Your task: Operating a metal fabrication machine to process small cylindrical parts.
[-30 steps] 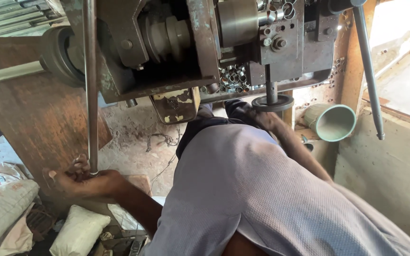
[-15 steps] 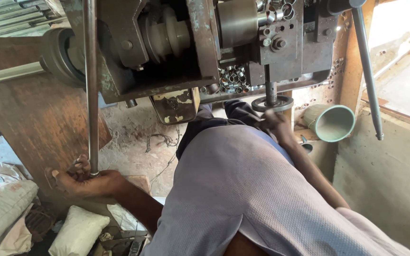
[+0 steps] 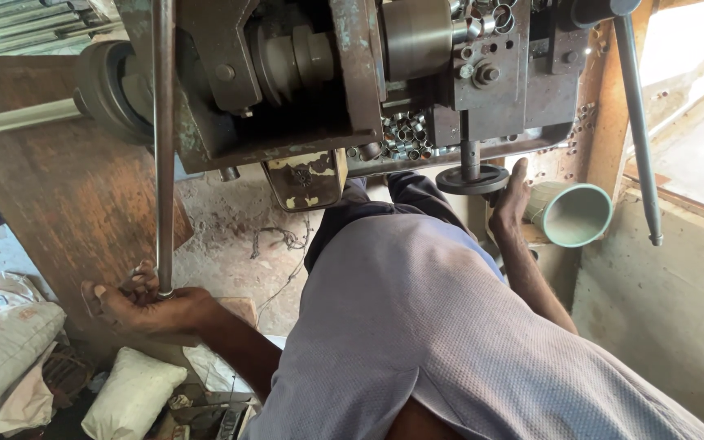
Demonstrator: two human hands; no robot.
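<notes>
- The left hand [image 3: 152, 308], at the lower left of the frame, is keeping its grip wrapped round the bottom end of the long steel lever [image 3: 162, 147]; compared with a moment ago it is sitting at nearly the same spot, so the lever is hardly travelling.
- The lever is running straight up from that fist to the upper left of the frame, where it is meeting the heavy rusty machine [image 3: 344, 73].
- The right hand [image 3: 512, 200], right of centre, is the part that is changing: it is now stretched further up, with its fingers reaching the round black handwheel [image 3: 473, 179] under the machine; whether the fingers are closing on the wheel or only pressing against it, I cannot tell.
- Judging by this, the work is passing from the lever to the handwheel side.
- Just right of that hand, a pale green funnel-shaped pipe [image 3: 570, 213] is lying with its mouth open towards the camera.
- Small metal rings [image 3: 405, 134] are lying heaped in the machine's tray, just above the handwheel.
</notes>
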